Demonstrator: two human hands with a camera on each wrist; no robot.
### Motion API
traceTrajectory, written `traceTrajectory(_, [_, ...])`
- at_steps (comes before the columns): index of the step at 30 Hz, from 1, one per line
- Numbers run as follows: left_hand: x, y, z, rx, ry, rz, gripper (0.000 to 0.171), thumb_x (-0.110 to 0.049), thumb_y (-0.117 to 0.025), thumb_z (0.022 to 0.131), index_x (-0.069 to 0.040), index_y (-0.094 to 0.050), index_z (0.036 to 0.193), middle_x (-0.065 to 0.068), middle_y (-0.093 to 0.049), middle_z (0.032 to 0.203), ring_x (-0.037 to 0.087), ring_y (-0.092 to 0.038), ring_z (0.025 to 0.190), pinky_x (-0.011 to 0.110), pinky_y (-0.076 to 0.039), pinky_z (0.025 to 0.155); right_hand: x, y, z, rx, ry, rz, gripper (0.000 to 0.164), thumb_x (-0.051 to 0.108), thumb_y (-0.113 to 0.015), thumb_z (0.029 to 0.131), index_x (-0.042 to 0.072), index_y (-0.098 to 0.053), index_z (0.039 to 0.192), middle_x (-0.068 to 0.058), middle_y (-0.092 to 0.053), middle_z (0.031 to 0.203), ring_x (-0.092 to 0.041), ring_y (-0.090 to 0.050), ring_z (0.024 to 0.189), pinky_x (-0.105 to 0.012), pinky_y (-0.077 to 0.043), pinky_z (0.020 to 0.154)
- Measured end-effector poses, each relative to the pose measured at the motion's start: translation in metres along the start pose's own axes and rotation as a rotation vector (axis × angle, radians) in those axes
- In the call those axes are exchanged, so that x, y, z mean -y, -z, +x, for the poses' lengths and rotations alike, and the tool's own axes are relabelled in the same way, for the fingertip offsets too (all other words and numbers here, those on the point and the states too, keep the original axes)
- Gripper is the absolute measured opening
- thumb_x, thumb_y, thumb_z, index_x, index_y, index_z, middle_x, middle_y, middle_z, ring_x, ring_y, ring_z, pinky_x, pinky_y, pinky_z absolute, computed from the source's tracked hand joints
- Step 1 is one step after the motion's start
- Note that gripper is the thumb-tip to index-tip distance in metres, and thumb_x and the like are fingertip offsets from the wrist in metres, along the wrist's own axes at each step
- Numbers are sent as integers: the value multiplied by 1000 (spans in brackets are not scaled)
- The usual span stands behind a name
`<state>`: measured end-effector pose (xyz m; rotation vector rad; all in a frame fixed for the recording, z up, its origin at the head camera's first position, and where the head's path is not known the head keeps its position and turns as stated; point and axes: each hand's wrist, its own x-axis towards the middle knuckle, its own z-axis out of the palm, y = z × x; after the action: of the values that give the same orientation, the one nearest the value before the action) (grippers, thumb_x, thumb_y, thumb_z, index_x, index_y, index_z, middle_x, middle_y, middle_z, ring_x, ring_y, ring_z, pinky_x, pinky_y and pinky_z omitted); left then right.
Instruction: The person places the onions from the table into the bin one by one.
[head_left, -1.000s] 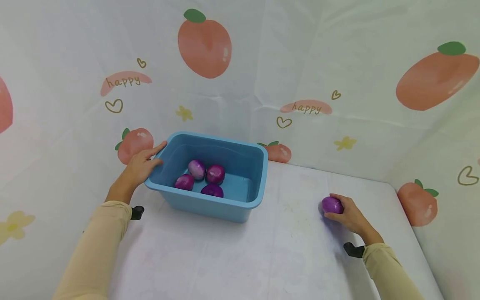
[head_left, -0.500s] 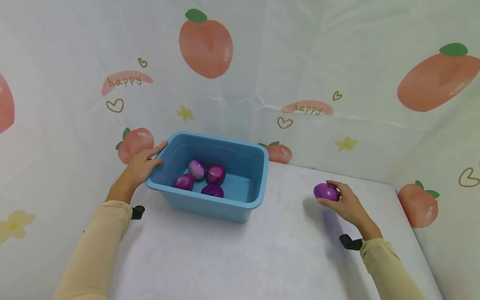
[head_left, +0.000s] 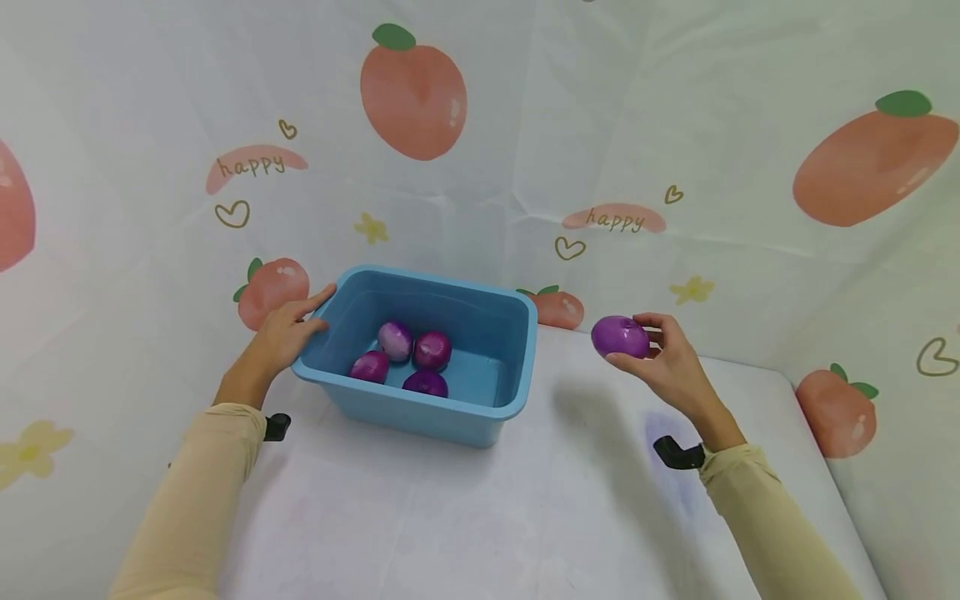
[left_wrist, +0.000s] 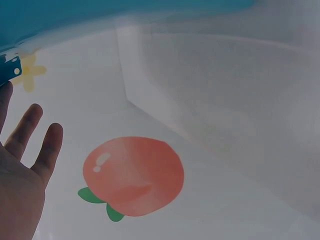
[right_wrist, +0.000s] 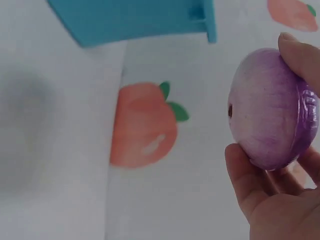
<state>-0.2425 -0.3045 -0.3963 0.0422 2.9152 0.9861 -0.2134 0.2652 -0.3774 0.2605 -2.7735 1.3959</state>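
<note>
In the head view, a light blue plastic tub (head_left: 420,417) stands on the white-covered table with several purple onions (head_left: 432,350) inside. My left hand (head_left: 281,337) rests on its left rim, thumb over the edge. Seen from the left wrist, that hand's fingers (left_wrist: 47,150) are straight and spread, with one fingertip right at the blue rim. To the right of the tub, my right hand (head_left: 671,362) holds another purple onion (head_left: 618,337) above the table. The right wrist view shows this onion (right_wrist: 272,110) pinched between thumb and fingers, its paler end facing left.
Behind the tub hangs a white cloth backdrop (head_left: 480,108) printed with peaches and hearts; it closes in the sides too. The table (head_left: 450,517) stretches in front of the tub and to its right. Black wrist mounts (head_left: 677,454) stick out from the sleeves.
My right hand has lifted the onion off the table and carried it up and left toward the tub. The left hand and the tub have stayed in place.
</note>
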Motion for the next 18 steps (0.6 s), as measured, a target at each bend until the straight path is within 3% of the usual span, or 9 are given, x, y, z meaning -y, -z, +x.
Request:
traceTrajectory(4, [1, -2, 0, -5, 5, -2, 61, -34, -43, 104, -42, -22, 160, 25, -32, 164, 58, -43, 139, 69, -49, 101, 19, 1, 11, 59, 72, 54, 69, 26, -76, 92, 9, -40, 148, -15, -50, 145, -27, -61, 123, -10, -53, 86])
traceTrajectory(9, [0, -3, -1, -2, 18, -9, 61, -34, -43, 103, -43, -22, 160, 24, -30, 165, 59, -41, 140, 70, -48, 102, 44, 4, 26, 128, 209, 218, 61, 8, -71, 93, 9, -44, 148, -8, -51, 143, -8, -63, 117, -15, -57, 90])
traceTrajectory(12, [-1, -2, 0, 2, 13, -14, 62, -33, -43, 103, -42, -21, 160, 24, -31, 165, 59, -41, 140, 70, -49, 101, 57, 4, 35, 176, 266, 314, 63, 0, -72, 91, 9, -46, 147, -5, -52, 144, -8, -63, 120, -19, -59, 91])
traceTrajectory(18, [0, 0, 0, -10, 9, -10, 62, -32, -44, 103, -41, -23, 160, 24, -33, 164, 57, -44, 138, 69, -50, 101, 81, -3, 61, 254, 294, 304, 64, 3, -73, 90, 13, -48, 148, -4, -52, 148, -16, -60, 126, -20, -57, 95])
